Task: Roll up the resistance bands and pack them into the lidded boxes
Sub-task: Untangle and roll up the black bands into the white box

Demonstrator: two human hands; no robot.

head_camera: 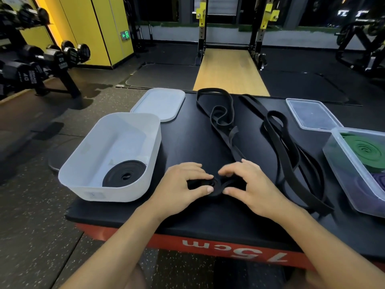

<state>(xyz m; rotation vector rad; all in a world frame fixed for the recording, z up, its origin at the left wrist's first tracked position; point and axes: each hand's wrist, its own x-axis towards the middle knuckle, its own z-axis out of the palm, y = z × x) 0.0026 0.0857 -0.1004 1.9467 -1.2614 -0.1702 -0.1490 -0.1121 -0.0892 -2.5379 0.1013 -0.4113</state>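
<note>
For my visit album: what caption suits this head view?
The left hand and right hand roll a black band between a white box with one black roll and a clear box.

Band coil [216,185] betw. L hand [183,182] and R hand [252,184]: black. Loose bands [291,147] beyond R hand: black too. Tub [87,155] just left of L hand: white, w/ black roll [124,174] inside; tub lid [160,104] beyond it: white. Clear box [341,161] right of R hand: see-through, holds green roll [366,150] and purple roll [381,180]. Platform top [187,142] under hands: black; platform side [235,250] nearer than hands: red w/ white "75cm" lettering. Floor [31,215] left of L hand: dark grey, pale speckles.
</note>
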